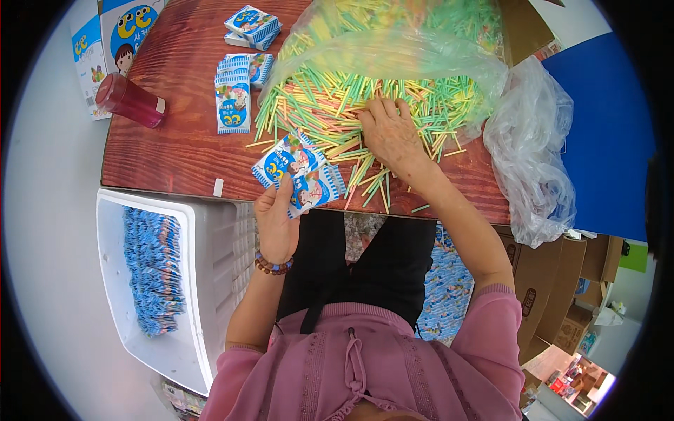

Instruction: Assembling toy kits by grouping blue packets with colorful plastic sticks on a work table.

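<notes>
My left hand [276, 217] holds a small fan of blue and white paper packets [298, 168] at the near edge of the brown wooden table [175, 140]. My right hand [390, 133] lies palm down on a big heap of thin green, yellow and pink sticks [330, 98], fingers curled into them. The heap spills out of a clear plastic bag [393, 42] at the far side of the table. More of the same packets lie in stacks [235, 88] to the left of the heap.
A red cup [130, 100] lies on its side at the table's left end. A white bin [189, 281] with several blue packets stands below the table on the left. A crumpled clear bag [533, 161] hangs at the right, cardboard boxes [540, 288] below it.
</notes>
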Motion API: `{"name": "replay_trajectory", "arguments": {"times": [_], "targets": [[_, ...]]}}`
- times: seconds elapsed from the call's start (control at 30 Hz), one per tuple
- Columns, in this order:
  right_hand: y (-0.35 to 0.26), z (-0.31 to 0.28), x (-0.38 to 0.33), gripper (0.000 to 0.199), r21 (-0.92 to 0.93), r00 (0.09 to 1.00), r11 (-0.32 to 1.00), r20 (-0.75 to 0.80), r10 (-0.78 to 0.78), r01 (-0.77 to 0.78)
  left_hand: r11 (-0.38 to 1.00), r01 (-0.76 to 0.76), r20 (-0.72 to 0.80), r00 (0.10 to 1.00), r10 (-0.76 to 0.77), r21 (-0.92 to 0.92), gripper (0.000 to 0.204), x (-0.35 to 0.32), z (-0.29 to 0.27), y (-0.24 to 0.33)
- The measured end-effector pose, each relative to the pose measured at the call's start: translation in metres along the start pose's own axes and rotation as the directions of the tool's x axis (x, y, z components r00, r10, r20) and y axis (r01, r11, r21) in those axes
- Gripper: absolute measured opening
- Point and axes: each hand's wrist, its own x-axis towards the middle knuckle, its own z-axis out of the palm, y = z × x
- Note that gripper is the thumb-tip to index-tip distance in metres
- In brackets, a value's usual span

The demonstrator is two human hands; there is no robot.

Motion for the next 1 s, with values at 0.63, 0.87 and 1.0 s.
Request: {"name": "replay_trajectory", "arguments": {"times": [0.63,0.87,1.0], "targets": [[0.021,0.000,-0.043,0.035,0.911,0.694,0.117,0.213,0.687,-0.395,1.000,0.001,0.024,1.000,-0.002,0.028,0.020,0.000,0.002,0.001],[0.024,-0.007,-0.058,0.023,0.957,0.647,-0.059,0.236,0.725,-0.283,0.998,0.004,-0.003,1.000,-0.004,0.070,0.020,0.001,0.001,0.001],[0.014,-0.006,-0.071,0.020,0.964,0.606,-0.066,0.216,0.765,-0.259,0.997,0.003,-0.018,1.000,-0.002,0.083,0.020,0.001,0.001,0.000]]}}
